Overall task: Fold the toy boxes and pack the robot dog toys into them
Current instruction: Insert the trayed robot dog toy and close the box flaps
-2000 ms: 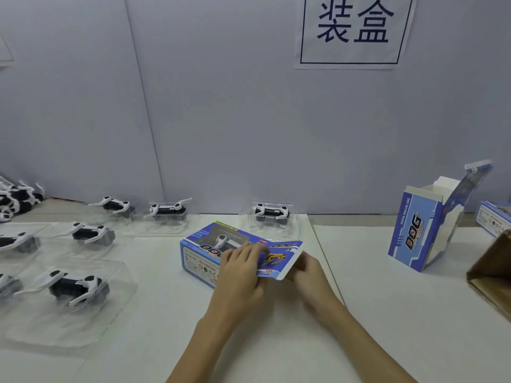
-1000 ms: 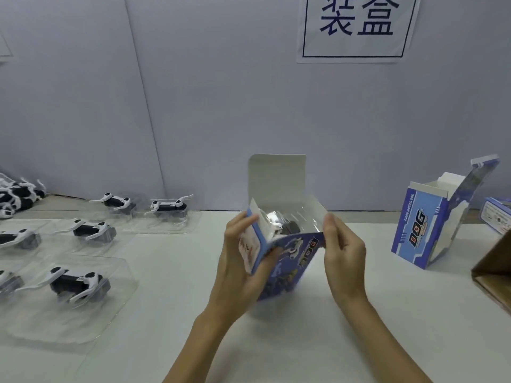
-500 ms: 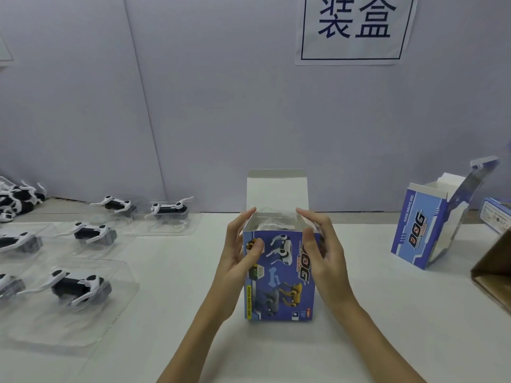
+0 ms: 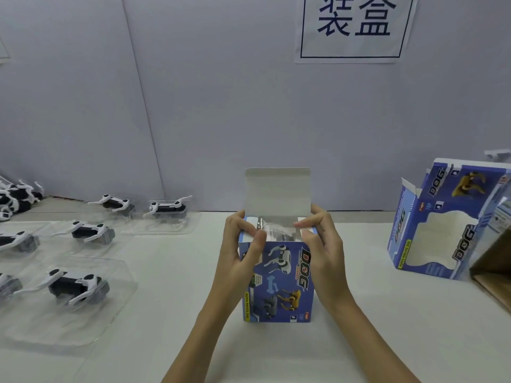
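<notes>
A blue toy box (image 4: 279,283) printed with "DOG" stands upright on the white table, its white top lid (image 4: 278,192) raised at the back. Clear plastic of a toy's tray shows inside the open top. My left hand (image 4: 243,252) grips the box's upper left side, fingers over the left rim and thumb on the front. My right hand (image 4: 320,250) grips the upper right side, fingers curled over the right rim. Several black-and-white robot dog toys in clear trays lie at the left; the nearest toy (image 4: 74,286) sits by the front left.
A second blue box (image 4: 439,225) stands open at the right, next to a brown cardboard carton (image 4: 495,269) at the right edge. A grey wall with a paper sign (image 4: 354,26) closes the back. More loose robot dogs (image 4: 13,197) pile at the far left.
The box went from lying flat, to being lifted and turned, to standing upright. Since half a second ago both hands slid up to the top rim, fingers now over the side flaps.
</notes>
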A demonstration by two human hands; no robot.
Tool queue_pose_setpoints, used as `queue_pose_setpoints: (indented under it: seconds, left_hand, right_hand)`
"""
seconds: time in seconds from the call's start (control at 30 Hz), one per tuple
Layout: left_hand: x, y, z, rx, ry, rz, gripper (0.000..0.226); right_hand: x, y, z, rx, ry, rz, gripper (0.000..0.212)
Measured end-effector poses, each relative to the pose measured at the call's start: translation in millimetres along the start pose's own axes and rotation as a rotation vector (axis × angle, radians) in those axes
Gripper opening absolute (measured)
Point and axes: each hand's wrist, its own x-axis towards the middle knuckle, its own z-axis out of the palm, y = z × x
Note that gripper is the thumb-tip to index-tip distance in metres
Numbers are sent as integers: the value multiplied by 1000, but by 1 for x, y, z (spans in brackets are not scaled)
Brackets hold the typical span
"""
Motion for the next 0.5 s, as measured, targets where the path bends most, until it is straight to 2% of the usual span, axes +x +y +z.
queue_pose_setpoints:
  seconds: [0.07, 0.17, 0.27, 0.33, 0.43, 0.5]
  left_hand:
    - [0, 1, -1, -48, 1, -13, 32]
    - [0, 7, -1, -186, -27, -65, 35]
    - [0, 9, -2, -237, -42, -146, 51]
    - [0, 9, -2, -281, -53, -127, 57]
    - [2, 9, -6, -243, -70, -88, 83]
    - [2, 7, -7, -219, -66, -111, 91]
  right_hand:
    - [-1, -4, 3, 77, 12, 2, 19]
    - [0, -11, 2, 134, 21, -50, 51]
    - [2, -11, 0, 119, 12, -44, 66]
    - [2, -10, -2, 130, -5, -36, 66]
    - [3, -8, -4, 147, -39, -8, 53]
    - [3, -7, -5, 143, -37, -14, 47]
